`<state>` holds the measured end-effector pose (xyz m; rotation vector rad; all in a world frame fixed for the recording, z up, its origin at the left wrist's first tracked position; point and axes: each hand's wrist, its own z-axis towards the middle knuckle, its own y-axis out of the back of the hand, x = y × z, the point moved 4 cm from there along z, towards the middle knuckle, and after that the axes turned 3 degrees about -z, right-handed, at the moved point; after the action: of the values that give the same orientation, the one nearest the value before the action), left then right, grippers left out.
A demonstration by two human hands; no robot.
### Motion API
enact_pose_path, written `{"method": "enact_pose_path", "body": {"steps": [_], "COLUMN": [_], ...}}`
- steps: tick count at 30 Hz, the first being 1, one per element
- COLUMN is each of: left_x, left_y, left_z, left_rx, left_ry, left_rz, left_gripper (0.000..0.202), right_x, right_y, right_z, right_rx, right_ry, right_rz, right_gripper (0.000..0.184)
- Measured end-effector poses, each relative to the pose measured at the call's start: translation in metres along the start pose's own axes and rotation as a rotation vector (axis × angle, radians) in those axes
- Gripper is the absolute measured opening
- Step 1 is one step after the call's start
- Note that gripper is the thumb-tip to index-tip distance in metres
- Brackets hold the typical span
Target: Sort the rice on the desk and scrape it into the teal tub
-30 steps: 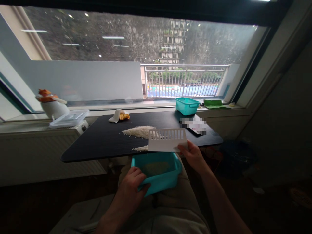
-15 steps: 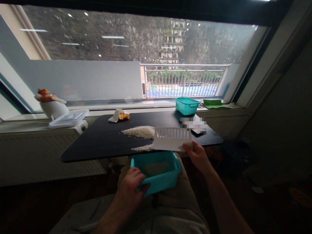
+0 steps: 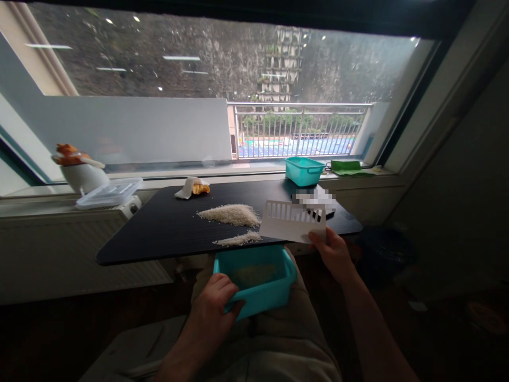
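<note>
My left hand (image 3: 219,297) grips the near-left rim of a teal plastic bin (image 3: 262,302), which rests on my lap just below the table's front edge. Some pale grains lie in the bin's shadowed bottom. Between the thumb and fingers of my right hand (image 3: 333,252) is a flat white slotted plastic panel (image 3: 288,231), held over the right front of the table. Left of the panel, a pile of white rice (image 3: 230,213) lies on the dark tabletop (image 3: 159,233). A smaller strip of rice (image 3: 238,239) runs nearer the front edge.
A second teal bin (image 3: 304,171) stands at the table's back right, with a partly blurred flat item (image 3: 314,201) before it. White and orange cloth-like items (image 3: 193,188) lie at the back left. On the left ledge are a clear lid (image 3: 109,192) and a white pot (image 3: 85,175).
My right hand has moved the white panel to the right, away from the rice, uncovering more of both piles. My left hand and the bin on my lap have stayed in place.
</note>
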<state>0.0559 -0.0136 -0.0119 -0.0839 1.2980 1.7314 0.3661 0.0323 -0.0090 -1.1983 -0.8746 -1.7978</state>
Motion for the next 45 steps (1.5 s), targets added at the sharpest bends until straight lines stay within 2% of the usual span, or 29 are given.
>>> {"method": "enact_pose_path", "body": {"steps": [4, 11, 17, 23, 32, 38, 45], "left_x": [0.000, 0.002, 0.002, 0.003, 0.002, 0.004, 0.004], "left_y": [-0.001, -0.002, -0.002, -0.003, -0.003, -0.005, -0.006], "left_z": [-0.001, -0.002, -0.002, -0.002, -0.003, -0.004, -0.005], "left_rx": [0.001, 0.012, 0.016, 0.009, 0.016, 0.017, 0.013], "left_ry": [-0.002, -0.005, -0.009, -0.015, -0.011, -0.014, -0.027], "left_rz": [0.001, 0.000, 0.002, 0.005, 0.015, 0.018, 0.020], "left_gripper": [0.019, 0.019, 0.019, 0.020, 0.021, 0.019, 0.019], "right_x": [-0.006, -0.004, -0.006, -0.003, -0.008, -0.005, -0.006], "right_y": [0.004, -0.002, 0.000, -0.002, -0.002, -0.011, -0.008], "right_z": [0.003, -0.004, -0.002, -0.007, 0.006, 0.000, -0.007], "right_rx": [-0.050, 0.028, 0.014, 0.058, -0.084, -0.042, 0.002], "right_ry": [-0.007, -0.010, -0.014, -0.018, -0.013, -0.017, -0.031], "right_rz": [-0.010, 0.002, 0.001, 0.016, -0.005, 0.013, 0.039], "right_gripper": [0.048, 0.046, 0.045, 0.045, 0.048, 0.050, 0.047]}}
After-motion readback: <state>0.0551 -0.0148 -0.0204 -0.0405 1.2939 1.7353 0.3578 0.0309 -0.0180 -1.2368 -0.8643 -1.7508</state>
